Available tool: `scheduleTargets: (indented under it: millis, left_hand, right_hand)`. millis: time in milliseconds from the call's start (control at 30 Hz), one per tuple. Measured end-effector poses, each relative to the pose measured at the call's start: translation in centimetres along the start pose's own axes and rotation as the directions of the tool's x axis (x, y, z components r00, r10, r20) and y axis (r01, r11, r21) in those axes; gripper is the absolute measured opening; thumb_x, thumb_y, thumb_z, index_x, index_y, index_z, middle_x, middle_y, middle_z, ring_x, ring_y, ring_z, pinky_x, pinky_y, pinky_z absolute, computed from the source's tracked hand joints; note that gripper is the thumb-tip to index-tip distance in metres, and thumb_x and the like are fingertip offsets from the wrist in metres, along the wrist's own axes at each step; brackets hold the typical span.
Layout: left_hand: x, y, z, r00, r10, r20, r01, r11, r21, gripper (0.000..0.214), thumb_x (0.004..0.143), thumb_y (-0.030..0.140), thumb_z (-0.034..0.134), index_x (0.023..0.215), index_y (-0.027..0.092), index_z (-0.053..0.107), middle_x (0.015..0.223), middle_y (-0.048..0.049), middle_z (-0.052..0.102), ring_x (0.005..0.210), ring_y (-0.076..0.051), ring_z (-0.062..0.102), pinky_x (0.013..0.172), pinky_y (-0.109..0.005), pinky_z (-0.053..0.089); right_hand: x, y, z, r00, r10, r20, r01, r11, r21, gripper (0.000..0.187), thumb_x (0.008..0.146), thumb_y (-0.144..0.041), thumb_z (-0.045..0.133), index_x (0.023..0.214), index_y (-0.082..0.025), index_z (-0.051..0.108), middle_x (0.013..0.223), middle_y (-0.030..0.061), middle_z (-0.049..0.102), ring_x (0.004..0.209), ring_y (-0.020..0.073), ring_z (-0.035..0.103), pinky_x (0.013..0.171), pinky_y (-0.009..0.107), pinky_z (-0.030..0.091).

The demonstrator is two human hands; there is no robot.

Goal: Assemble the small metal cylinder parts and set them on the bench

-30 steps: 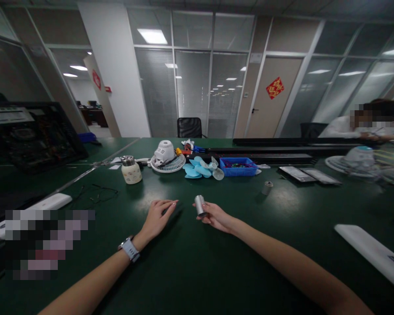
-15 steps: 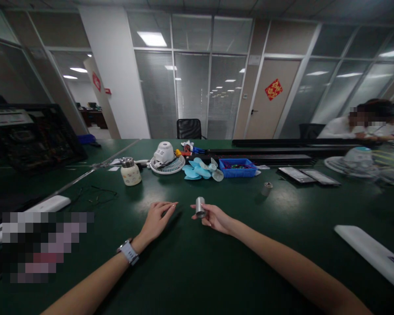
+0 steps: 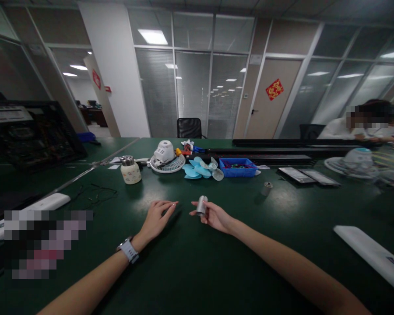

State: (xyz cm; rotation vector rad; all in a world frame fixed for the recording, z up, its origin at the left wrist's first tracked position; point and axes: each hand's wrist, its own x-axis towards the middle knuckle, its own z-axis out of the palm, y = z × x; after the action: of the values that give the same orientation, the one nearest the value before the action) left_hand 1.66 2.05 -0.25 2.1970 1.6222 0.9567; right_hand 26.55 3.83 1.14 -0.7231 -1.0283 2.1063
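Between the thumb and fingers of my right hand [image 3: 216,215] is a silver metal cylinder [image 3: 202,205], held slightly tilted above the green table [image 3: 190,271]. My left hand [image 3: 157,218], with a watch [image 3: 128,250] on its wrist, rests a little to the left of the cylinder. Its fingers are stretched out and hold nothing. Beyond my right hand, a small silver motor-like can [image 3: 267,189] stands upright on the table.
Farther back are a cream bottle [image 3: 130,172], white fan parts [image 3: 167,159], light-blue fan blades [image 3: 198,168], a blue tray [image 3: 238,168] and hard drives [image 3: 295,175]. White oblong pieces lie left [image 3: 51,202] and right [image 3: 369,253]. People [image 3: 338,128] sit at the far right.
The cylinder has tilted in my right hand, its top leaning right and its lower end turned away from view. My left hand has stayed in place.
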Motion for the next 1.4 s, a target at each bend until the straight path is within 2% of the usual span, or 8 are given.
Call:
scheduleTargets:
  millis: [233,467,700,933,1100,1233,1400]
  left_hand:
    - [0.1,-0.4,0.2,1.0,0.01,0.001,-0.01,1.0,0.007,0.041,0.093,0.05,0.04,0.115,0.029,0.067,0.116,-0.0022,0.066,0.109,-0.023,0.05,0.096,-0.043,0.038]
    - [0.0,-0.4,0.1,1.0,0.023,0.004,-0.023,1.0,0.008,0.041,0.093,0.049,0.039,0.116,0.027,0.066,0.115,-0.0036,0.067,0.108,-0.023,0.051,0.096,-0.043,0.037]
    - [0.1,-0.5,0.3,0.999,0.033,-0.031,-0.033,0.999,-0.001,0.041,0.092,0.048,0.042,0.117,0.026,0.065,0.115,-0.0047,0.067,0.109,-0.024,0.051,0.096,-0.043,0.037]
    - [0.0,-0.9,0.6,0.997,-0.037,-0.074,0.033,0.998,-0.055,0.053,0.091,0.047,0.044,0.139,0.024,0.044,0.115,-0.0064,0.064,0.109,-0.024,0.051,0.096,-0.043,0.039]
    - [-0.1,-0.6,0.5,0.992,-0.086,-0.088,0.079,0.993,-0.085,0.06,0.09,0.046,0.044,0.145,0.022,0.033,0.115,-0.0081,0.063,0.107,-0.024,0.053,0.092,-0.042,0.042]
    - [-0.1,-0.5,0.5,0.989,-0.11,-0.094,0.101,0.99,-0.099,0.063,0.09,0.047,0.044,0.146,0.022,0.028,0.116,-0.0089,0.063,0.104,-0.023,0.054,0.091,-0.042,0.043]
    - [-0.1,-0.4,0.5,0.989,-0.093,-0.113,0.08,0.991,-0.112,0.064,0.09,0.046,0.045,0.146,0.021,0.029,0.114,-0.0104,0.064,0.103,-0.024,0.057,0.09,-0.043,0.044]
  right_hand:
    - [0.0,0.0,0.1,1.0,0.012,0.016,-0.012,1.0,0.02,0.044,0.093,-0.028,0.042,0.131,-0.008,0.047,0.103,0.0157,0.068,0.06,0.0104,0.054,0.064,0.024,0.044]
    - [0.3,0.2,0.0,1.0,0.008,0.014,-0.008,1.0,-0.004,0.045,0.093,-0.025,0.039,0.134,-0.007,0.044,0.1,0.0153,0.07,0.06,0.012,0.056,0.066,0.026,0.043]
    - [0.3,0.5,-0.3,0.999,-0.027,0.039,0.027,1.0,-0.011,0.045,0.089,-0.022,0.046,0.132,-0.009,0.047,0.102,0.0147,0.07,0.062,0.0122,0.056,0.066,0.026,0.043]
    - [0.1,0.2,-0.3,1.0,-0.006,0.027,0.005,1.0,0.021,0.042,0.092,-0.027,0.044,0.129,-0.009,0.05,0.102,0.0161,0.069,0.057,0.01,0.051,0.058,0.022,0.041]
    - [-0.4,-0.3,0.3,0.999,0.021,-0.027,-0.02,0.999,0.049,0.044,0.094,-0.033,0.041,0.129,-0.009,0.051,0.096,0.015,0.069,0.049,0.0076,0.042,0.048,0.02,0.034]
    - [-0.5,-0.4,0.6,0.998,0.03,-0.056,-0.024,0.995,0.1,0.046,0.096,-0.038,0.036,0.129,-0.009,0.05,0.101,0.0164,0.068,0.052,0.0085,0.044,0.051,0.021,0.038]
    - [-0.2,-0.2,0.4,0.999,0.018,-0.045,-0.012,0.993,0.121,0.044,0.095,-0.034,0.037,0.128,-0.008,0.049,0.105,0.0183,0.067,0.06,0.0107,0.051,0.057,0.022,0.042]
